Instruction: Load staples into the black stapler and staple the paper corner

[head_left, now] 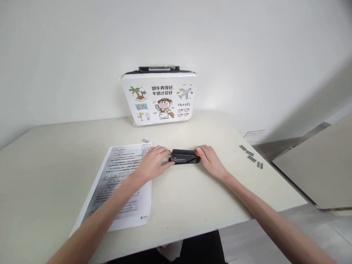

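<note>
A black stapler with an orange part at its right end lies sideways on the table, between my two hands. My left hand grips its left end, thumb along the near side and fingers over the far side. At the opposite end my right hand has its fingers closed around the stapler, beside the orange part. Printed paper lies flat to the left, partly covered by my left hand and forearm.
Several strips of staples lie near the table's right edge, and one staple strip sits just behind the paper. A white case with cartoon prints stands against the wall. The table ends close to my body.
</note>
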{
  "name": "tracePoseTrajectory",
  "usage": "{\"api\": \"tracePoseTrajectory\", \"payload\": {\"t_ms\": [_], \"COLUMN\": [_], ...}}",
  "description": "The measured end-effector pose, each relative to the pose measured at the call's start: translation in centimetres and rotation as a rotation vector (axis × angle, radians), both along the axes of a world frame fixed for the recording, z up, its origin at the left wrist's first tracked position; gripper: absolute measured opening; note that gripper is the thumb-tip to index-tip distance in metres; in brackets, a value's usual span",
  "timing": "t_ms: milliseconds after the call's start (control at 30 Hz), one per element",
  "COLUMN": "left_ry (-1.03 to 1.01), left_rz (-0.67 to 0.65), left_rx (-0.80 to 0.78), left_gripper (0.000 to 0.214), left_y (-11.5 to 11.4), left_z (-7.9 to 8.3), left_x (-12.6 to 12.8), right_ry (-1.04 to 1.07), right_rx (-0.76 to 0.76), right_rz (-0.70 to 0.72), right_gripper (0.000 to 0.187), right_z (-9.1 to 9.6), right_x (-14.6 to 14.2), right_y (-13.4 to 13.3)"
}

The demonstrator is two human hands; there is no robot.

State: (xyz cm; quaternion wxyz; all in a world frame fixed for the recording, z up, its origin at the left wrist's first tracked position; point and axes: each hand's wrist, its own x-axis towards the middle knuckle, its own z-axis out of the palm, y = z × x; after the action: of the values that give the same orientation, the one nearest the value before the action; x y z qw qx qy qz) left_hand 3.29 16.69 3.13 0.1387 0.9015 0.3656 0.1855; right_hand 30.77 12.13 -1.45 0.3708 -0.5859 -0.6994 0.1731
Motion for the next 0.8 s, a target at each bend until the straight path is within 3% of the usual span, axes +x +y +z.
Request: {"api": "tracePoseTrajectory", "payload": {"t_ms": [200,333,433,633,700,800], "left_ry": [0.029,0.03,0.016,0.089,0.13,0.212], "left_rz": [0.024,0.027,0.041,-0.01,0.046,0.254], "left_rx": [0.052,0.08,0.088,0.061,0.109,0.211], "left_gripper": [0.017,0.016,0.021,0.034,0.037,0.036], "left_y": [0.7,0.7,0.5,1.2,2.4,5.3], "left_z": [-0.4,-0.6,-0.7,0.2,0.8,1.6], "left_x": [0.5,-0.1,-1.4,-5.6,-6.8,-7.8], "right_ry": [0.023,0.048,0.006,-0.032,-0.039,-0.039], "right_rx": [-0.002,0.007,0.065,0.068,0.074,0.068], "right_rz": [-0.02,0.083,0.174,0.151,0.155,0.155], "right_gripper": [0.048,0.037,0.038,0.033,0.033,0.032], "right_z": [-0.1,0.0,-0.2,-0.9,-0.9,-0.7], "right_x": [-0.1,-0.1,-0.1,0.0,0.0,-0.1], "right_y": [-0.2,-0.8,-0.8,-0.5,-0.5,-0.7]}}
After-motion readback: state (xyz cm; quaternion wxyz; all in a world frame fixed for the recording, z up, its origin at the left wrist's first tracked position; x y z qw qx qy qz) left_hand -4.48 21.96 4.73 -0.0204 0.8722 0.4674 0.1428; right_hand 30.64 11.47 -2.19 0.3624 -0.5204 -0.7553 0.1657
